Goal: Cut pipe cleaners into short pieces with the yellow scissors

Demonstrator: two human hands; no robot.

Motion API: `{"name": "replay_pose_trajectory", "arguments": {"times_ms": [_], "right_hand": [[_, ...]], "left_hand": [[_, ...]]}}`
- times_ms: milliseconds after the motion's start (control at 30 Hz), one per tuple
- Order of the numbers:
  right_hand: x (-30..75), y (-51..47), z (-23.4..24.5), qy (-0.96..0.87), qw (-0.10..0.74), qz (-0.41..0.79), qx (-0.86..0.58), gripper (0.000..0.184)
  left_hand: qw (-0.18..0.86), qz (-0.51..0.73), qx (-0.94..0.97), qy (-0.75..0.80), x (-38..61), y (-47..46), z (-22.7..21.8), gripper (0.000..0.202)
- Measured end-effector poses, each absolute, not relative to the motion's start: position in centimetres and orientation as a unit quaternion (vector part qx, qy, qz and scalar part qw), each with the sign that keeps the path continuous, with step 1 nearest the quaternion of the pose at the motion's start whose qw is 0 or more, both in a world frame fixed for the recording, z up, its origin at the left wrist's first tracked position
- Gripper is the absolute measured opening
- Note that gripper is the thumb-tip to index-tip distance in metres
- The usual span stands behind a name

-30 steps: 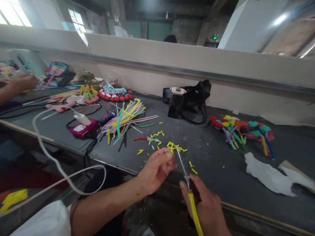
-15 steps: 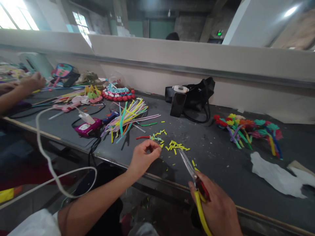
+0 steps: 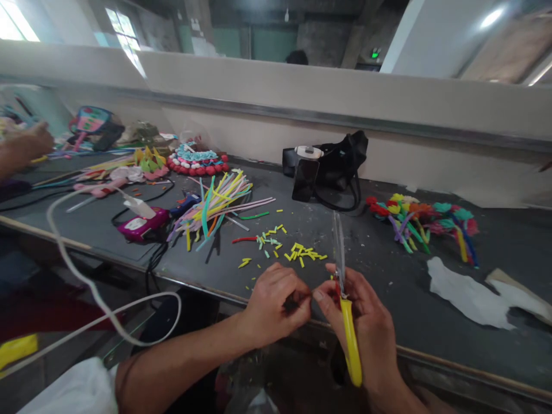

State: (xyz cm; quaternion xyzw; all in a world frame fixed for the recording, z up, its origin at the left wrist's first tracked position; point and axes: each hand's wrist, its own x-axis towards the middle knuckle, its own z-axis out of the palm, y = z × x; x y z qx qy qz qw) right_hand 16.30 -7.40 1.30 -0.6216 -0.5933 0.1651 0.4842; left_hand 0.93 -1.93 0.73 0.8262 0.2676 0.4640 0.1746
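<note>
One thing is unclear — whether the left hand (image 3: 277, 301) holds anything.

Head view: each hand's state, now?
Left hand: closed in a pinch; can't tell if it holds anything.
Right hand: closed, holding the yellow-handled scissors.

Craft workshop, long dark workbench (image 3: 409, 310), scissors (image 3: 351, 345), bundled colourful stems (image 3: 219, 204), green-lit sign (image 3: 375, 53) beyond

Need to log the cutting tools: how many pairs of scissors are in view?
1. The yellow-handled scissors are in the person's right hand, blades pointing toward the far side of the tabletop. Others could be hidden beneath the loose bundle of pipe cleaners.
</note>
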Motion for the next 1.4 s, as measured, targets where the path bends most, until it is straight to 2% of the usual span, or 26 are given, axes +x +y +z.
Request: {"name": "replay_pose_trajectory", "arguments": {"times_ms": [133, 200, 367, 500, 767, 933, 1133, 1267, 1400], "right_hand": [[16.4, -7.3, 1.4, -0.617, 0.471, 0.118, -0.619, 0.031], [16.5, -7.4, 1.7, -0.63, 0.467, 0.101, -0.612, 0.03], [16.6, -7.1, 2.6, -0.644, 0.467, 0.087, -0.6, 0.026], [16.6, -7.1, 2.9, -0.65, 0.465, 0.096, -0.594, 0.024], [16.6, -7.2, 2.7, -0.652, 0.463, 0.098, -0.593, 0.024], [17.4, -7.7, 1.7, -0.645, 0.44, 0.083, -0.62, 0.028], [18.5, -8.8, -0.4, -0.672, 0.327, -0.022, -0.664, 0.03], [18.4, -9.4, -1.7, -0.69, 0.282, -0.054, -0.665, 0.028], [18.4, -9.5, -2.5, -0.7, 0.28, -0.063, -0.654, 0.029]], "left_hand": [[0.207, 0.457, 0.822, 0.268, 1.1, -2.1, 0.9, 0.006], [0.303, 0.431, 0.796, 0.3, 1.1, -2.0, 1.1, 0.005], [0.626, 0.339, 0.624, 0.323, 0.8, -1.2, 1.1, 0.011], [0.74, 0.291, 0.52, 0.312, 0.8, -0.8, 0.7, 0.013], [0.778, 0.251, 0.489, 0.304, 1.0, -0.9, 0.7, 0.006], [0.771, 0.352, 0.43, 0.311, 1.2, -0.7, 1.0, 0.006], [0.773, 0.479, 0.316, 0.27, 1.3, -0.3, 0.7, 0.009], [0.777, 0.501, 0.278, 0.261, 1.9, -0.5, 0.5, 0.009], [0.785, 0.499, 0.263, 0.256, 2.7, -0.8, 0.6, 0.008]]}}
